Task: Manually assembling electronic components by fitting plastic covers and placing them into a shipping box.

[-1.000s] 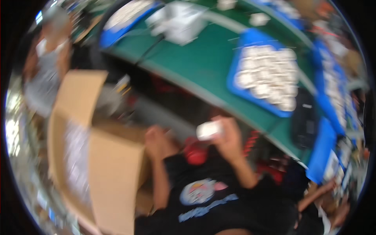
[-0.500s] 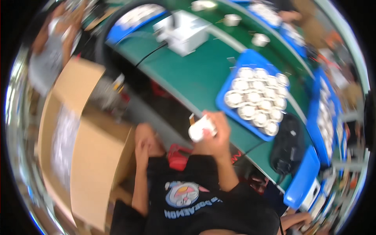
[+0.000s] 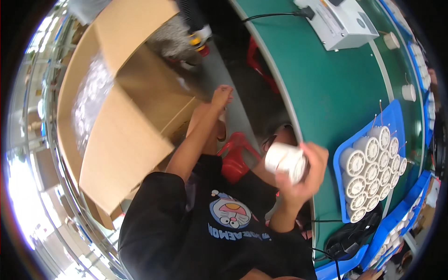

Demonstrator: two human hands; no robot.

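The right hand (image 3: 305,175) grasps a white cylinder (image 3: 283,159), its fingers and thumb curved round one end; the piece sits right of the frame's middle, tilted, lifted clear of everything around it, just left of the edge of the green bench (image 3: 308,84). The left hand (image 3: 222,97), above the middle of the frame, hangs near the open cardboard box (image 3: 121,144) with its fingers curled; nothing shows in it, though I cannot tell how tightly it is closed. Clear plastic (image 3: 92,95) lies inside the box at the left.

At the right of the frame, a blue tray (image 3: 396,111) on the bench carries closely packed white cylinders (image 3: 372,172), round ends up. A pale boxy device (image 3: 343,25) stands at the upper right, and a red stool (image 3: 235,163) shows below the left hand.

The step in hand appears to be one-handed handling of a single piece. Any move from here calls for a steady hold on the cylinder, enough height to clear the bench edge, and care to avoid knocking the crowded tray.
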